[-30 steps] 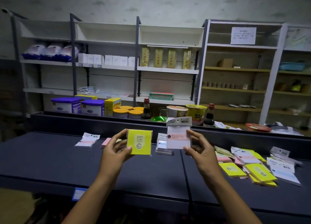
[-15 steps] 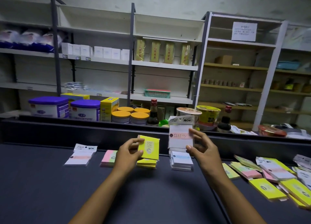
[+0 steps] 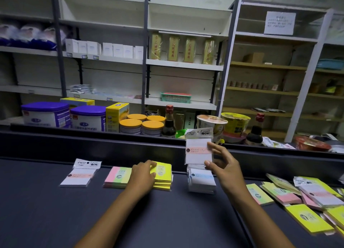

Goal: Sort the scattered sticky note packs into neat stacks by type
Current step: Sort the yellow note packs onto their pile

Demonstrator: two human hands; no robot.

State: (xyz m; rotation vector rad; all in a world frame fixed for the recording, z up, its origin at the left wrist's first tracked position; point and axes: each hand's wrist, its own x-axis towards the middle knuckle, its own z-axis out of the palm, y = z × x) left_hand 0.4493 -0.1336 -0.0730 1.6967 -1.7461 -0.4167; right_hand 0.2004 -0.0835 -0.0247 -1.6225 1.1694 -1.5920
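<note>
My left hand [image 3: 143,176] rests on a yellow sticky note pack [image 3: 162,171] lying on top of a yellow stack [image 3: 162,185] on the dark counter. Beside it on the left lies a pink-green pack [image 3: 118,177]. Farther left sits a white pack with a pink band [image 3: 80,175]. My right hand [image 3: 223,164] pinches another white pack with a pink band [image 3: 198,151], held upright above a stack of white packs with blue bands [image 3: 202,182].
Several loose yellow, pink and white packs [image 3: 297,195] lie scattered at the right of the counter [image 3: 46,210]. Behind a raised black ledge [image 3: 93,141] stand tubs, tins, bottles and cup noodles. Shelving fills the background.
My left hand has lowered the yellow pack flat onto the yellow stack. My right hand still holds the white pack, now slightly higher and to the right.
</note>
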